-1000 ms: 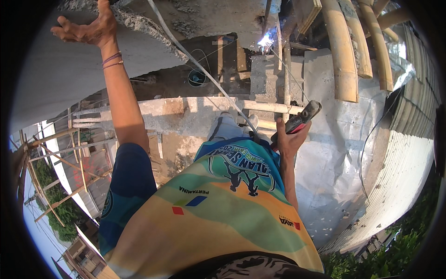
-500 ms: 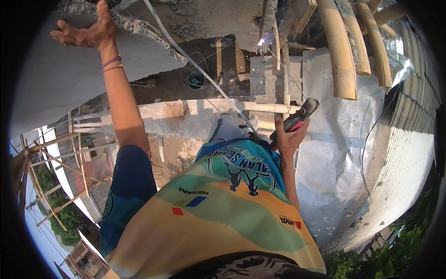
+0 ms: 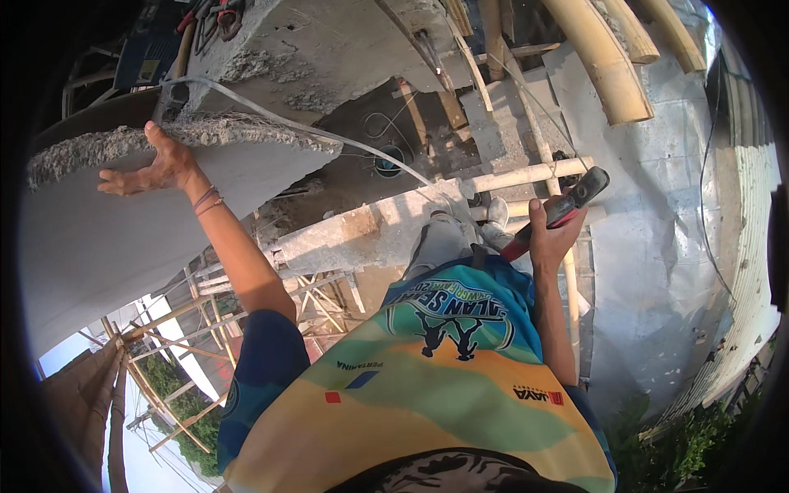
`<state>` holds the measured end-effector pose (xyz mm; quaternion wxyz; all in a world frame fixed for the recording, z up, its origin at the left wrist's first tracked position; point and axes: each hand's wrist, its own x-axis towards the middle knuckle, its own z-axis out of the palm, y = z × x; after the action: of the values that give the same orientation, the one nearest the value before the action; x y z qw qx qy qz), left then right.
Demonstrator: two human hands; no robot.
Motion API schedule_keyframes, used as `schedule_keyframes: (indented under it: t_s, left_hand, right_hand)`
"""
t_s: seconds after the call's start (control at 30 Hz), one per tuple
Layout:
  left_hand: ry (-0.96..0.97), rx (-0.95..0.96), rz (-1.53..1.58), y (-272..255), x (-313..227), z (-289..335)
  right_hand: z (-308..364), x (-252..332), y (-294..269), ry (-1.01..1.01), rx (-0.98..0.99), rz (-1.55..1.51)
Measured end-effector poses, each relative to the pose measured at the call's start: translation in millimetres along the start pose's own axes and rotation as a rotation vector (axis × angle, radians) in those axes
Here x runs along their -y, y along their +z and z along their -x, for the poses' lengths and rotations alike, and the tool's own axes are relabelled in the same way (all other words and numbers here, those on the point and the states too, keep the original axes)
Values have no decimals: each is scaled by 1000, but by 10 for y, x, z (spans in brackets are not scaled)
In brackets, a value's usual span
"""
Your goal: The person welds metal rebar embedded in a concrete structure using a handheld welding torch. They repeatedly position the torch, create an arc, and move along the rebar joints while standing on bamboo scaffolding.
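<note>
From the distant station I am viewing, largest first, the surroundings of the two hands. A pale concrete slab (image 3: 90, 246) is spreading behind and around the left hand (image 3: 160, 168), its broken edge running just beyond the thumb. Crumpled metal sheeting (image 3: 657, 279) is lying to the right of the right hand (image 3: 555, 234); a concrete beam (image 3: 362, 230) is extending to that hand's left, and thick bamboo poles (image 3: 596, 53) are jutting in ahead of it. A grey cable (image 3: 246, 108) is curving from beyond the left hand toward the waist, between the two hands.

I am noting the left hand with its fingers spread apart, holding nothing; it is appearing to rest against the slab, though I am not managing to tell how firmly it is pressing. The right hand is closing around the red-and-black tool (image 3: 588, 190), so the tool is lying within that grasp, well apart from the left hand. Its long axis is slanting from near the waist, through the palm, to a head pointing forward and right.

The governing relation is appearing in the smallest part: a thin rod (image 3: 538, 103) is leaving the tool's head forward and leftward, across the tool's own axis, its far end lying well ahead of the right hand, the nearer of the two.
</note>
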<state>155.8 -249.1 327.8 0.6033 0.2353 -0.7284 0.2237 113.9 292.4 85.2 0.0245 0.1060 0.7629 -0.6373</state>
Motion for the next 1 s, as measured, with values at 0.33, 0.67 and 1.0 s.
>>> schedule_keyframes:
  t_s: [0.33, 0.67, 1.0]
  left_hand:
    - [10, -34, 64, -7, -28, -74]
    - [-76, -7, 128, -56, -171, -78]
    - [-94, -86, 289, 7, -151, -34]
  right_hand:
    - [170, -309, -91, 106, 44, -101]
    - [-109, 1, 30, 91, 173, -28]
    - [-235, 189, 240, 53, 242, 54]
